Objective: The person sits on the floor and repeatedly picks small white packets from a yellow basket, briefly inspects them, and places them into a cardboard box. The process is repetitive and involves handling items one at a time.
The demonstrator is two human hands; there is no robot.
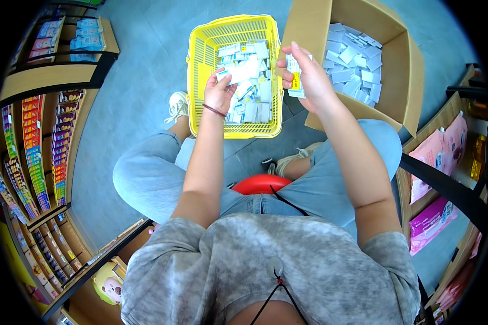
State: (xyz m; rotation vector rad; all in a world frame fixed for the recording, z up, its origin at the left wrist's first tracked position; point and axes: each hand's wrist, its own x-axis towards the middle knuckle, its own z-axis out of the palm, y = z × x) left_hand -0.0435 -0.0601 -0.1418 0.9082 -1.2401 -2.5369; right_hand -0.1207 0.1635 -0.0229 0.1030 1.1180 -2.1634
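Note:
Over the yellow plastic shopping basket (203,48), my left hand (220,90) holds a white price tag (238,74) between thumb and fingers. Many more tags (252,111) lie loose inside the basket, some face up with printing, others blank side up. My right hand (307,79) is raised between the basket and an open cardboard box (394,61), gripping a small stack of printed price tags (295,77); the front one has a yellow patch. A heap of pale tags (354,61) fills the bottom of the box.
Below my lap is a red round seat (262,185), with my jeans-clad legs either side of the basket. Shelves of packaged snacks (32,150) curve along the left. Pink packages (441,152) sit on a rack at right. Grey tiled floor (142,61) lies between.

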